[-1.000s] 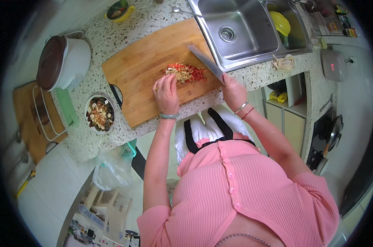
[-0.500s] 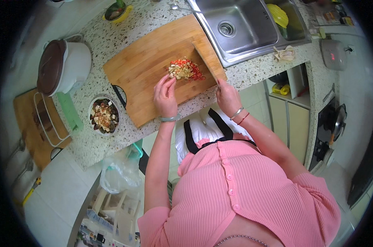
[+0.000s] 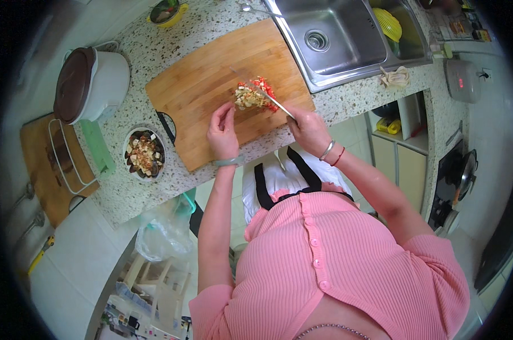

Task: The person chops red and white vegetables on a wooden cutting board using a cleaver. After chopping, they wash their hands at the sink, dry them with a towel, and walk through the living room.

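Observation:
On a wooden cutting board lies a small heap of finely chopped pale bits, likely garlic, beside chopped red chili. My right hand is closed round the handle of a kitchen knife. Its blade, seen nearly edge-on, crosses over the heap between the pale and red bits. Just left of the heap, the fingers of my left hand are drawn together over the board; whether anything is between them is hidden.
Left of the board stands a bowl of dark and white chunks, with a brown-lidded white pot behind it. A steel sink adjoins the board's right side. A cloth lies at the counter edge; a yellow bowl stands far back.
The knife has swung left from the board's right side, and its blade is now over the chopped heap. My left fingers have drawn closer together and slightly away from the heap.

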{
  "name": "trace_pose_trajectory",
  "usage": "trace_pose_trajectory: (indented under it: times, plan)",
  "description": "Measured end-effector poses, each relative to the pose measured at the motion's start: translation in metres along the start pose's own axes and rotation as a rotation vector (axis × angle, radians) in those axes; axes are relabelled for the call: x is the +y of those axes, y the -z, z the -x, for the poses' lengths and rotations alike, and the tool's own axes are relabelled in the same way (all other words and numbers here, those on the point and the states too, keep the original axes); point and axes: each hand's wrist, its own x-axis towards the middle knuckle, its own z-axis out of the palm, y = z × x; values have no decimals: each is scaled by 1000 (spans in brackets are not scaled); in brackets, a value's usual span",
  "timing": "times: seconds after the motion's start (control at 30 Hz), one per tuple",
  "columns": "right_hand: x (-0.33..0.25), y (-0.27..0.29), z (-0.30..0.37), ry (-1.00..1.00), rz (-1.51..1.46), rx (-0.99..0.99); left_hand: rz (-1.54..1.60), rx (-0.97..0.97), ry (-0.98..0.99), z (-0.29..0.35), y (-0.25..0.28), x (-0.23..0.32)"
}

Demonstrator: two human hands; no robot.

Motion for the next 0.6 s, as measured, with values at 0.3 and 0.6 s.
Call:
trace_pose_trajectory:
  times: [0.3,0.6]
  plan:
    - [9,-29,-19,-254,-288,-513,102,331,-35,11,16,-4]
    - [33,31,-60,96,31,-476,129,280,-58,20,-9,20]
